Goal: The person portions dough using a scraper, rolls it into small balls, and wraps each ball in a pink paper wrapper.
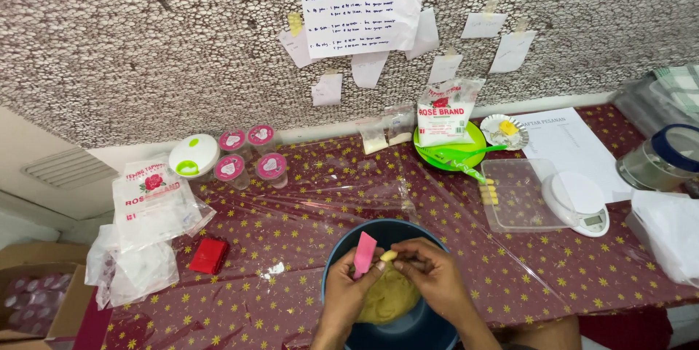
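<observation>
Dough sits in the blue bowl at 6 o'clock, right under my hands. My left hand is closed on a pink scraper, blade up, prob. so it stays clear of the dough. My right hand pinches a small dough bit at the fingertips, w/ the left thumb meeting it; held over the bowl, I guess so crumbs drop back in.

Clear tray at 2 o'clock has a few shaped yellow pieces along its left edge, close enough to reach. White scale just right of it.

Packages: white flour bag w/ red rose mark stands on a green plate at 1 o'clock; a second one, slumped, at 9 o'clock. Two small clear bags of white powder lean on the wall at 12. Four pink-lidded cups and a white-green lidded tub at 10–11. Red box at 9.

Signs: big white handwritten sheet on the wall at 12, small notes taped around it; printed sheet flat on the table at 2.
</observation>
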